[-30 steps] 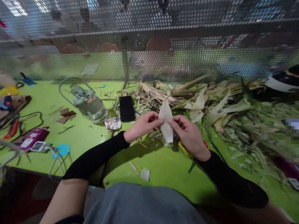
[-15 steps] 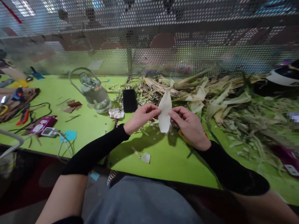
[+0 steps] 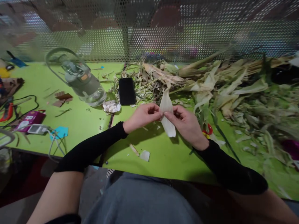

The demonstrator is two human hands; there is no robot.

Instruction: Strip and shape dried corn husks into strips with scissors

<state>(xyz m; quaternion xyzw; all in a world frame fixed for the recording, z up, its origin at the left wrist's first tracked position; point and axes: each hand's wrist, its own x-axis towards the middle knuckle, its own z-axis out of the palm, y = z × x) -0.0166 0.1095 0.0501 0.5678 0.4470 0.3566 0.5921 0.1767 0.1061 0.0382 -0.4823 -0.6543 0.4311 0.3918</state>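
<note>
Both my hands hold one pale corn husk leaf (image 3: 166, 104) upright over the green table (image 3: 163, 158). My left hand (image 3: 142, 116) pinches its left edge with closed fingers. My right hand (image 3: 187, 124) pinches the right edge, its fingers curled around it. The leaf's lower end hangs just above the table between my wrists. Black sleeves cover both forearms.
A large heap of corn husks and stalks (image 3: 224, 90) fills the table's right and back. A black phone (image 3: 126, 91), a clear water bottle (image 3: 80, 81) on its side, and crumpled paper (image 3: 111, 106) lie left of it. Cables, tools and a purple device (image 3: 29, 119) sit at far left. A perforated metal screen (image 3: 149, 31) stands behind.
My hands have drawn closer together on the husk leaf. Its lower end has swung right, under my right hand. The view has tilted down slightly.
</note>
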